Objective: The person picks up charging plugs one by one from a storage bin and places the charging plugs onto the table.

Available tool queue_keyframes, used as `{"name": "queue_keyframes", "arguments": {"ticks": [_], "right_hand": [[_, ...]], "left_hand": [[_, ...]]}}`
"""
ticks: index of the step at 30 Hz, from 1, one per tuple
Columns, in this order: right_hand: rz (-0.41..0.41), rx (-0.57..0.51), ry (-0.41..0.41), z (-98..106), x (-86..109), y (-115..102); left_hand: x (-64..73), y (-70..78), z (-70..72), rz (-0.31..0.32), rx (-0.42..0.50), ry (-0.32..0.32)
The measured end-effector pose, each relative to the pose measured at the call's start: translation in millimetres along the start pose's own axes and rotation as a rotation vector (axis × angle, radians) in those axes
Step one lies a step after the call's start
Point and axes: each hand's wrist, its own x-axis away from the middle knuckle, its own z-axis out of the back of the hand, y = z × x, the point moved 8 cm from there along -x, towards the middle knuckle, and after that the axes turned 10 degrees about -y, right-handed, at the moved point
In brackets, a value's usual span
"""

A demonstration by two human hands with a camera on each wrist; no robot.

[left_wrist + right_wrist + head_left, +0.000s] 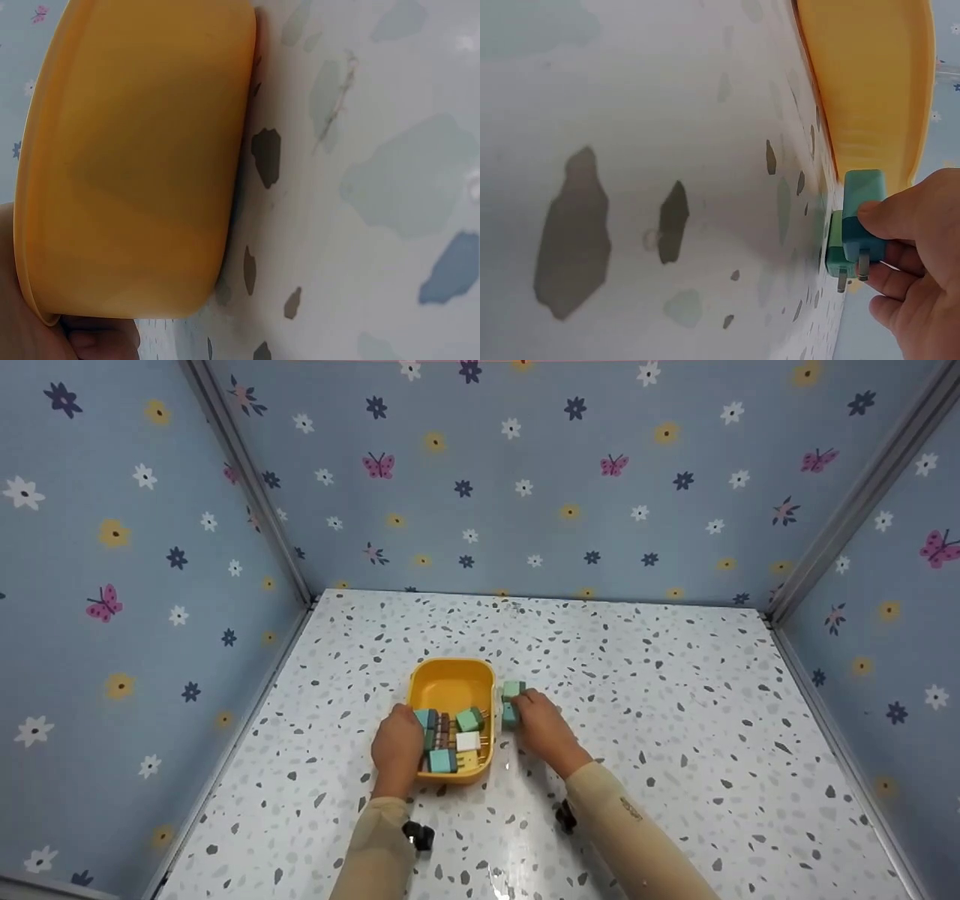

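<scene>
A yellow plastic bin point(448, 690) stands on the table, with several charger plugs in teal, green, white, yellow and brown in its near half. My left hand point(397, 746) grips its left rim; the left wrist view shows fingers at the corner of the bin wall point(142, 165). Just right of the bin, my right hand point(546, 729) pinches a teal charger plug point(863, 210) between thumb and fingers, its metal prongs toward me. Right behind that one is a green charger plug point(513, 690); whether the fingers also touch it, I cannot tell.
The white speckled table point(675, 697) extends on both sides of the bin. Blue walls with flowers and butterflies point(510, 472) enclose it at the back, left and right, with grey metal posts point(247, 472) at the corners.
</scene>
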Motion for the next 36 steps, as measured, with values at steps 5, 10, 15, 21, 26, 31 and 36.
{"name": "queue_keyframes", "arguments": {"ticks": [5, 10, 15, 21, 26, 31, 36], "right_hand": [[-0.017, -0.035, -0.011, -3.0, -1.9, 4.0], [-0.019, -0.049, -0.025, -6.6, -3.4, 6.8], [0.0, -0.049, -0.012, -5.4, -2.8, 7.3], [0.014, -0.052, -0.017, -5.4, -4.2, 7.8], [0.028, -0.025, -0.007, -6.8, -5.4, 6.5], [0.057, 0.014, 0.019, -9.3, -6.9, 3.5], [0.024, 0.009, 0.009, -11.3, -9.1, 4.4]], "left_hand": [[-1.1, -1.6, -2.6, 0.025, 0.012, -0.015], [-1.5, -2.9, -3.3, 0.036, 0.015, -0.015], [-0.8, -2.1, -2.2, 0.022, 0.031, -0.015], [-0.3, -2.4, -1.1, 0.015, 0.031, -0.009], [-1.3, -4.1, -3.2, 0.02, 0.027, -0.016], [-1.2, -2.6, -3.3, 0.005, 0.009, -0.008], [-0.9, -2.6, -2.1, 0.008, 0.028, -0.013]]}}
